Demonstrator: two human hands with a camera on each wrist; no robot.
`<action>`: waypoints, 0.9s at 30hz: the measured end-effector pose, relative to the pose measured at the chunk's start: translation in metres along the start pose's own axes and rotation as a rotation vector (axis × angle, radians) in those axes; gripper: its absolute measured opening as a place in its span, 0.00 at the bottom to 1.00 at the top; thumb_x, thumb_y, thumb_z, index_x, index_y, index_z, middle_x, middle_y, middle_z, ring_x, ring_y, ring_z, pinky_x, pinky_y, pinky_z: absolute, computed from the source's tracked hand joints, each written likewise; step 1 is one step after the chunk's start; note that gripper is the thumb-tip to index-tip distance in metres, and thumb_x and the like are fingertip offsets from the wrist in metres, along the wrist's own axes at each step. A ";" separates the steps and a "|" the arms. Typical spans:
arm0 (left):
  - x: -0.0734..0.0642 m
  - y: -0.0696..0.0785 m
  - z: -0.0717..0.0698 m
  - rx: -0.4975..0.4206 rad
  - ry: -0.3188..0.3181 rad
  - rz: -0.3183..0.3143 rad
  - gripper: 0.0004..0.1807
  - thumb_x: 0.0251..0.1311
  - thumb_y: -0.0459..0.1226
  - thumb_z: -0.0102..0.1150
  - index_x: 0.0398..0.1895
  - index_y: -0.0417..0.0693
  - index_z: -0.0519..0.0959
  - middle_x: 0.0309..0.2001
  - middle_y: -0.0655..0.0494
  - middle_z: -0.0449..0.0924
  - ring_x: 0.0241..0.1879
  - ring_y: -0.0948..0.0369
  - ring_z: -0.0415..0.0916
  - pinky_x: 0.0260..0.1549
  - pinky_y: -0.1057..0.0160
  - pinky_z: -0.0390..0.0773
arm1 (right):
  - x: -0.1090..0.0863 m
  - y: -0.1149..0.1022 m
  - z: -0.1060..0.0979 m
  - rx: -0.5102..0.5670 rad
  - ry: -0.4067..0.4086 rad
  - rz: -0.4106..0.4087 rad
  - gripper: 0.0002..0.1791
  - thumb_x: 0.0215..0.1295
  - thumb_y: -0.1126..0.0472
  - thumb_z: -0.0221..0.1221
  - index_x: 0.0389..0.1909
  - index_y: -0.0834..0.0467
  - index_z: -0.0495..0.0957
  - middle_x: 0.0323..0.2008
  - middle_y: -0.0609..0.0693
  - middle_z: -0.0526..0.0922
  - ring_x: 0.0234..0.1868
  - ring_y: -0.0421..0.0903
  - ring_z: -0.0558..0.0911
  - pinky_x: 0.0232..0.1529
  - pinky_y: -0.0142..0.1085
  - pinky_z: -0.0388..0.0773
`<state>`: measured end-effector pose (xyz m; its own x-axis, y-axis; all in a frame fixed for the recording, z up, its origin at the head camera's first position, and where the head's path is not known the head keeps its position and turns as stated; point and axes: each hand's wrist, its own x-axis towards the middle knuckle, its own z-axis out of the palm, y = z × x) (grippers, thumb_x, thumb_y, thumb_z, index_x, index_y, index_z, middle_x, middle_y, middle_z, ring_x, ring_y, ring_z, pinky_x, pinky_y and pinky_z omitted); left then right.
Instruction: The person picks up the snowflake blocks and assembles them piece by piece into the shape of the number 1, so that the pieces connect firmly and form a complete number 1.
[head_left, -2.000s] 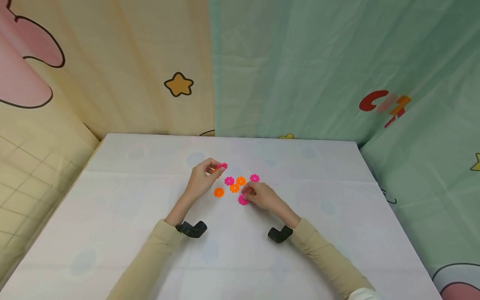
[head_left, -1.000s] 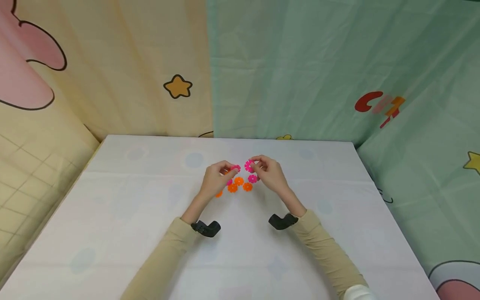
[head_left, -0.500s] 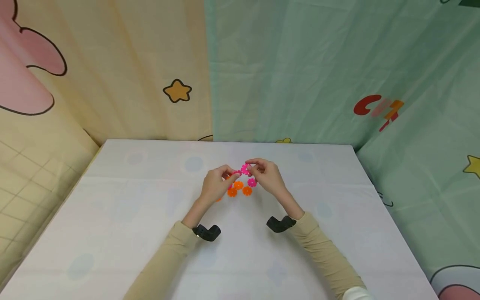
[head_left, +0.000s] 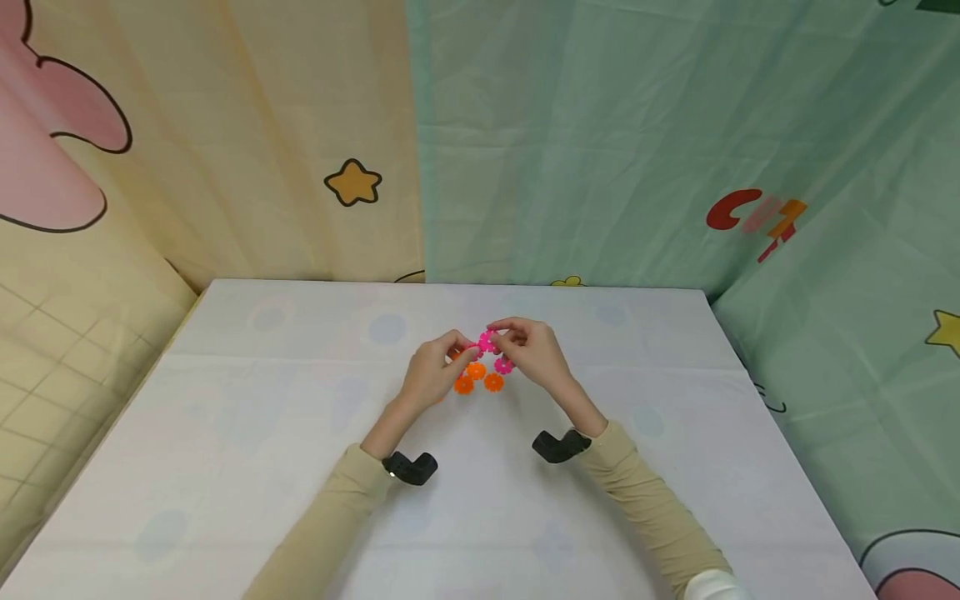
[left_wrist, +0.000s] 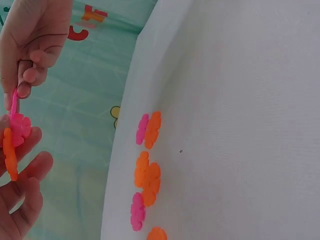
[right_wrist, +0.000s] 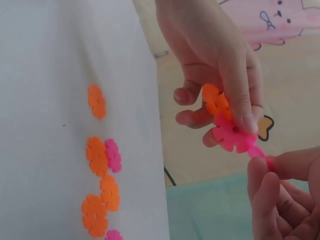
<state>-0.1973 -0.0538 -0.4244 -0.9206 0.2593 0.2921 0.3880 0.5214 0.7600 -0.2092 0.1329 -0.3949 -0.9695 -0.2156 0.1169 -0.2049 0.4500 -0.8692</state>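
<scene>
Visibly, left grip [head_left: 431, 369] pinches pink disc [right_wrist: 230, 137] by rim; right grip [head_left: 534, 352] pinches adjoining disc [right_wrist: 256, 151].

Left grip [head_left: 431, 367] near right grip [head_left: 537, 353]

Wrinkled tan sleeves [head_left: 324, 517] meet angular black wrist devices [head_left: 411, 468].
</scene>
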 end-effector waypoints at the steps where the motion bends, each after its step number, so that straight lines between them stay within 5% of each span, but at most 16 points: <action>1: -0.001 0.000 -0.001 0.014 -0.006 0.018 0.09 0.67 0.42 0.55 0.38 0.45 0.77 0.30 0.47 0.83 0.20 0.62 0.68 0.18 0.70 0.66 | 0.000 0.000 0.000 -0.001 -0.009 0.004 0.13 0.66 0.60 0.58 0.49 0.60 0.81 0.31 0.65 0.84 0.29 0.66 0.81 0.24 0.34 0.78; 8: -0.002 0.000 -0.003 0.195 0.070 0.152 0.08 0.65 0.40 0.57 0.36 0.45 0.74 0.20 0.52 0.78 0.15 0.65 0.61 0.17 0.71 0.60 | 0.001 -0.010 -0.002 -0.009 -0.046 0.035 0.13 0.64 0.60 0.59 0.46 0.62 0.82 0.26 0.60 0.85 0.23 0.46 0.84 0.32 0.46 0.83; 11: -0.002 0.002 -0.002 0.242 0.105 0.179 0.09 0.62 0.41 0.59 0.35 0.44 0.74 0.16 0.56 0.72 0.15 0.66 0.60 0.17 0.71 0.60 | 0.002 -0.013 -0.003 -0.014 -0.048 0.047 0.12 0.63 0.61 0.60 0.45 0.62 0.82 0.25 0.59 0.85 0.21 0.42 0.82 0.27 0.37 0.81; 17: -0.002 0.004 0.000 0.282 0.143 0.187 0.10 0.62 0.42 0.60 0.34 0.44 0.75 0.15 0.57 0.69 0.15 0.66 0.59 0.16 0.71 0.58 | 0.003 -0.017 -0.002 0.001 -0.034 0.070 0.11 0.63 0.63 0.60 0.44 0.63 0.82 0.23 0.58 0.85 0.20 0.41 0.82 0.25 0.31 0.78; 27: -0.004 0.001 0.002 0.244 0.171 0.164 0.10 0.62 0.41 0.60 0.32 0.44 0.75 0.16 0.56 0.73 0.15 0.65 0.64 0.17 0.71 0.61 | 0.002 -0.018 0.005 0.075 -0.021 0.138 0.10 0.62 0.66 0.59 0.42 0.65 0.82 0.21 0.56 0.83 0.19 0.41 0.82 0.31 0.39 0.83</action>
<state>-0.1930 -0.0532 -0.4262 -0.8311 0.2270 0.5077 0.5122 0.6682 0.5396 -0.2070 0.1201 -0.3817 -0.9845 -0.1746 -0.0153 -0.0587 0.4108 -0.9099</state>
